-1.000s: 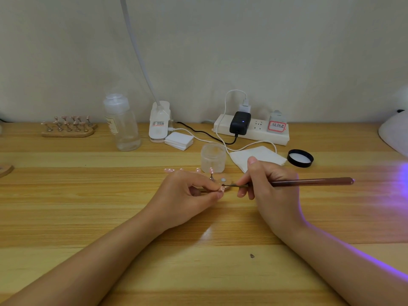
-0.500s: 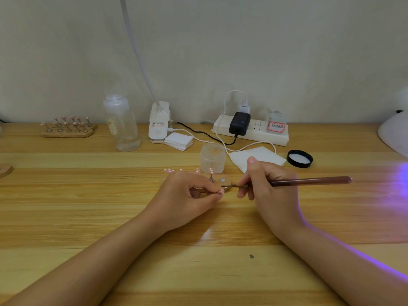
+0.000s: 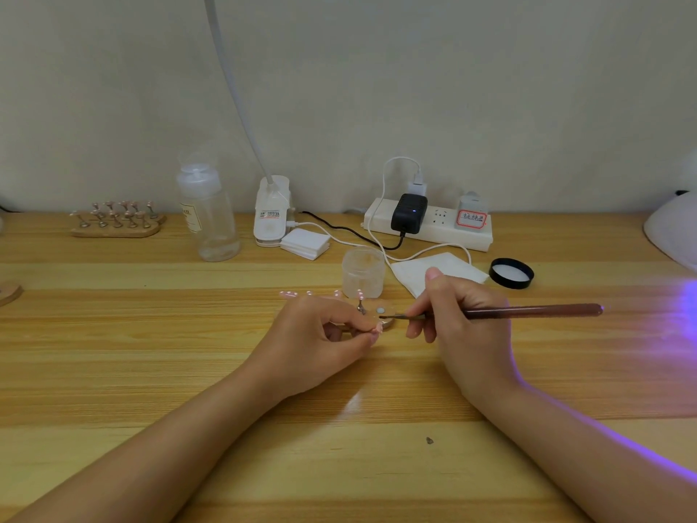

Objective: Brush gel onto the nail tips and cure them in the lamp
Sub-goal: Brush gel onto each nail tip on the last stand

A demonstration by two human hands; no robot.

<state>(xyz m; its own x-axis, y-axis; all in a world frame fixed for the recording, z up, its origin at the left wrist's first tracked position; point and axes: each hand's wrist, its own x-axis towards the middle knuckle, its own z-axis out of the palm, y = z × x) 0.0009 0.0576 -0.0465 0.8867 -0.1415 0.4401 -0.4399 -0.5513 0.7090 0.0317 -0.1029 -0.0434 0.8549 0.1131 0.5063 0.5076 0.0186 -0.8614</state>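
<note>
A home nail-art corner – a wooden bench (image 3: pixel 113 371) against a plain wall, with a power strip (image 3: pixel 433 228), a clip-on lamp (image 3: pixel 271 213), a rack of nail tips (image 3: pixel 115 220) and an open gel jar (image 3: pixel 363 272)

1. Slim brown brush (image 3: pixel 528 310) lies nearly level, bristle end pointing left toward the left fingers (image 3: pixel 371 328).
2. Pink nail tip (image 3: pixel 378 328), pinched at those fingertips, just under the bristles.
3. More pink tips (image 3: pixel 290 294) stand in a row just beyond the left fingers.
4. White lamp (image 3: pixel 675 228) far right, violet glow.
</note>
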